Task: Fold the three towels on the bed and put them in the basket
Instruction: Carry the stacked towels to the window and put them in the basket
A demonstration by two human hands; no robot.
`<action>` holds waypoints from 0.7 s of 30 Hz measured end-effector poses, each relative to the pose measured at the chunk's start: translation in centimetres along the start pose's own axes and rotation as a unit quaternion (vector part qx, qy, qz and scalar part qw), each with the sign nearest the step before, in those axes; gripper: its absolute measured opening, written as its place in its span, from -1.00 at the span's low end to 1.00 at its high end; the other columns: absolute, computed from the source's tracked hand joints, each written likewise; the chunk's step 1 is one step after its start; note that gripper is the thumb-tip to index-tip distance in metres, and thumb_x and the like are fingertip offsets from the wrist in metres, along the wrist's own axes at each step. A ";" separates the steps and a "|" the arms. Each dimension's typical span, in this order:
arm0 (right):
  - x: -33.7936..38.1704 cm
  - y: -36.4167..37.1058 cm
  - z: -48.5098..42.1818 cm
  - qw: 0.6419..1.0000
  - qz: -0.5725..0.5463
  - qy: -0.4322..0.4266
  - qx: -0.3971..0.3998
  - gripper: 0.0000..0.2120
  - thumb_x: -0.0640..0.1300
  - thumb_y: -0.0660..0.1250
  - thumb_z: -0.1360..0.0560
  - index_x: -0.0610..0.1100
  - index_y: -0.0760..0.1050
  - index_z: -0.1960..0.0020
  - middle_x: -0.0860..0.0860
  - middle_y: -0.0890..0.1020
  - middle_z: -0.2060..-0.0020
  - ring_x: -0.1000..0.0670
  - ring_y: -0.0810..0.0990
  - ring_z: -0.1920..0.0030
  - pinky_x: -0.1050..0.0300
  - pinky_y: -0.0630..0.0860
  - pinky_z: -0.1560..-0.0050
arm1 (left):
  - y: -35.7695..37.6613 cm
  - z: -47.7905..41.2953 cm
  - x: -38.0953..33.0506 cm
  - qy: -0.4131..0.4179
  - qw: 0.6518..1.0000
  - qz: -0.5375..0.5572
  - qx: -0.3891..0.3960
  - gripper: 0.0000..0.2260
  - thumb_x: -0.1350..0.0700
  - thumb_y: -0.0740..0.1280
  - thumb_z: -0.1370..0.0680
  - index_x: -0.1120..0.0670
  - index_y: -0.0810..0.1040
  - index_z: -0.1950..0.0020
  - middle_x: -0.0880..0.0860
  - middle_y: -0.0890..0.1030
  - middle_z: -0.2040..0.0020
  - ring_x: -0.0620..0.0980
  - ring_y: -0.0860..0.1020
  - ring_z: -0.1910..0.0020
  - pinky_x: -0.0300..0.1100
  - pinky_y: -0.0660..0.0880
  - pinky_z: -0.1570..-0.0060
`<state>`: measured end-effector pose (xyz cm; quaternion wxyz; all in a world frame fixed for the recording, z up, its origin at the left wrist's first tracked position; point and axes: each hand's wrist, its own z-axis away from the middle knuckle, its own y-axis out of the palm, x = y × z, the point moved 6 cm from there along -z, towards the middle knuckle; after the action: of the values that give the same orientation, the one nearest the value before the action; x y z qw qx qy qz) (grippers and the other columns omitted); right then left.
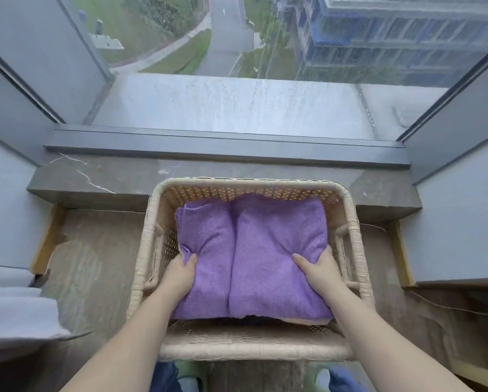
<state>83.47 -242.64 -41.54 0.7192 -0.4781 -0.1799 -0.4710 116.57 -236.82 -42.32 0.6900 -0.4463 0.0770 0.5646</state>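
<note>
A folded purple towel (254,250) lies inside the woven wicker basket (248,350), which stands on the wooden floor below a window. My left hand (180,275) grips the towel's left side, thumb on top and fingers tucked under the edge. My right hand (317,271) grips its right side the same way. A pale layer of cloth shows under the purple towel's near edge. Any other towels are hidden beneath it.
A grey stone sill (95,179) runs just behind the basket, with a tall window (237,66) above it. The corner of a bed (13,315) with light bedding sits at the left. Grey panels (463,222) flank both sides. My feet show at the bottom.
</note>
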 end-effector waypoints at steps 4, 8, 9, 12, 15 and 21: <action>-1.9 1.9 -2.1 0.999 0.003 0.030 0.017 -0.33 -0.01 0.50 -0.36 -0.16 0.29 -0.35 -0.10 0.54 -0.19 -0.15 0.52 -0.20 0.07 0.39 -0.20 | 1.5 -2.3 1.3 -0.009 1.000 -0.017 0.015 -0.68 0.10 0.16 -0.64 0.27 0.51 -0.25 0.27 0.56 -0.20 0.20 0.50 -0.21 -0.20 0.32 -0.05; -3.4 3.7 -3.5 0.999 -0.003 0.043 0.023 -0.35 -0.08 0.49 -0.38 -0.20 0.29 -0.36 -0.10 0.53 -0.20 -0.14 0.51 -0.21 0.12 0.37 -0.18 | 2.9 -3.8 2.3 -0.016 1.000 0.002 0.024 -0.71 0.14 0.15 -0.65 0.27 0.51 -0.24 0.22 0.56 -0.17 0.17 0.50 -0.21 -0.23 0.30 -0.03; -3.7 4.0 -3.7 0.999 -0.009 0.045 0.021 -0.36 -0.11 0.49 -0.38 -0.21 0.30 -0.36 -0.10 0.53 -0.19 -0.13 0.51 -0.21 0.13 0.37 -0.18 | 3.3 -4.0 2.6 -0.021 0.999 0.007 0.027 -0.71 0.14 0.15 -0.65 0.27 0.51 -0.25 0.20 0.56 -0.17 0.16 0.50 -0.22 -0.24 0.31 -0.04; -4.6 4.9 -4.1 0.997 -0.039 0.056 0.030 -0.47 -0.21 0.48 -0.39 -0.18 0.37 -0.30 -0.08 0.56 -0.12 -0.07 0.54 -0.14 0.16 0.37 -0.13 | 4.1 -4.7 3.6 -0.055 0.998 0.009 0.027 -0.68 0.13 0.15 -0.64 0.27 0.46 -0.31 0.23 0.52 -0.27 0.16 0.47 -0.28 -0.16 0.34 -0.21; -4.9 5.2 -4.9 0.997 -0.039 0.062 0.039 -0.47 -0.21 0.47 -0.40 -0.22 0.38 -0.32 -0.07 0.56 -0.16 -0.06 0.53 -0.17 0.15 0.38 -0.17 | 4.3 -5.3 3.9 -0.062 0.997 0.021 0.037 -0.65 0.10 0.15 -0.65 0.24 0.42 -0.38 0.21 0.49 -0.33 0.14 0.43 -0.33 -0.20 0.29 -0.26; -5.6 4.8 -4.7 0.992 0.041 0.117 0.037 -0.27 -0.02 0.48 -0.40 -0.28 0.22 -0.40 -0.17 0.47 -0.29 -0.16 0.46 -0.28 0.10 0.34 -0.26 | 4.2 -5.6 4.4 -0.115 0.993 -0.033 0.026 -0.62 0.05 0.14 -0.64 0.28 0.43 -0.34 0.25 0.49 -0.31 0.20 0.45 -0.30 -0.15 0.32 -0.24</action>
<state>83.86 -243.32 -50.25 0.7708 -0.3998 -0.0918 -0.4874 116.82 -237.84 -50.51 0.7239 -0.3627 -0.0026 0.5869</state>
